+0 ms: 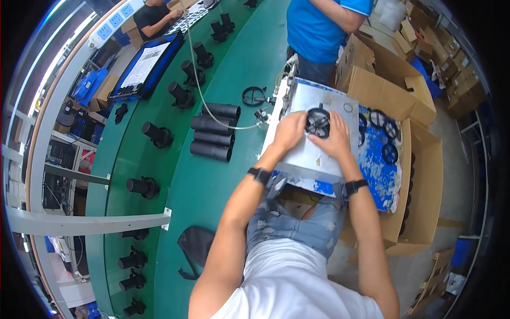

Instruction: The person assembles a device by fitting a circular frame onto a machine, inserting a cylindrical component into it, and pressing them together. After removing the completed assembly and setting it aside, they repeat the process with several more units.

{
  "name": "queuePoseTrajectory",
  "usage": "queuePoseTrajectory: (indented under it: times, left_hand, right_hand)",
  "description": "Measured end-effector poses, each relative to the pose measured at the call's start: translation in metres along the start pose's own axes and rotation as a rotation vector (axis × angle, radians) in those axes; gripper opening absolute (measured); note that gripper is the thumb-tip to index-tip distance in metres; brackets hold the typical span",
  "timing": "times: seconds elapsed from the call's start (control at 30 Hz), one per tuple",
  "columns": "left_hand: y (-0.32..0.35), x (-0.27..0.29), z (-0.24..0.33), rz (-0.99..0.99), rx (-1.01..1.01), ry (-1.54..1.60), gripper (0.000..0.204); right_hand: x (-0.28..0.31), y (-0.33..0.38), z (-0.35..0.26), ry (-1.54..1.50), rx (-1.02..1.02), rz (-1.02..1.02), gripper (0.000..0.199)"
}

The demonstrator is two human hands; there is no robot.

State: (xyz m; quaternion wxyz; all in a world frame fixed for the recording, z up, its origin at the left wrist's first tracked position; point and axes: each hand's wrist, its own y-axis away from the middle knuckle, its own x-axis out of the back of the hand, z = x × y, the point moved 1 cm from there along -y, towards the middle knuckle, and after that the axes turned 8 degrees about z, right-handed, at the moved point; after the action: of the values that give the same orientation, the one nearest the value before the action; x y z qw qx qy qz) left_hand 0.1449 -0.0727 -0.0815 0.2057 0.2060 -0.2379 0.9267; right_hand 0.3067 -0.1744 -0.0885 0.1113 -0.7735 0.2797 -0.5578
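A black spoked ring is held over the grey metal plate in front of me. My left hand grips its left edge with the fingertips. On the opposite side, my right hand curls its thumb and fingers around the rim. A small thin ring lies on the plate's far right. Along the plate's left side runs a metal fixture with air fittings. To its left, another black spoked ring rests on the green table.
Several black tubes lie left of the plate. Black cylindrical parts stand in a row along the green conveyor. More spoked rings sit on a worn blue board beside an open carton. A person in blue stands ahead.
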Motion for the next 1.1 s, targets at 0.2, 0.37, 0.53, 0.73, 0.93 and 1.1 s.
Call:
queuePoseTrajectory:
  times: [0.2, 0.37, 0.53, 0.73, 0.93, 1.1]
  left_hand:
    - [-0.085, 0.070, -0.084, 0.506, 0.308, -0.087, 0.048]
    - [-0.132, 0.000, -0.125, 0.311, 1.050, 0.620, 0.053]
    - [-0.133, 0.065, -0.148, 0.735, 0.623, 0.059, 0.037]
    - [-0.047, 0.066, 0.023, 0.058, -0.278, -0.053, 0.024]
    - [0.002, -0.012, 0.021, -0.420, -0.413, -0.508, 0.035]
    - [-0.009, -0.019, 0.014, -0.602, -0.382, -0.582, 0.048]
  right_hand:
    - [0.021, 0.001, 0.001, 0.060, -0.004, 0.002, 0.099]
    - [0.020, 0.014, 0.012, 0.097, -0.054, -0.023, 0.099]
    - [0.011, 0.002, -0.012, 0.016, 0.036, -0.051, 0.092]
    - [0.024, -0.052, -0.008, 0.050, -0.124, -0.230, 0.048]
    - [0.002, -0.088, -0.030, 0.581, -0.065, -0.558, 0.035]
    - [-0.004, -0.095, -0.035, 0.604, 0.026, -0.746, 0.025]
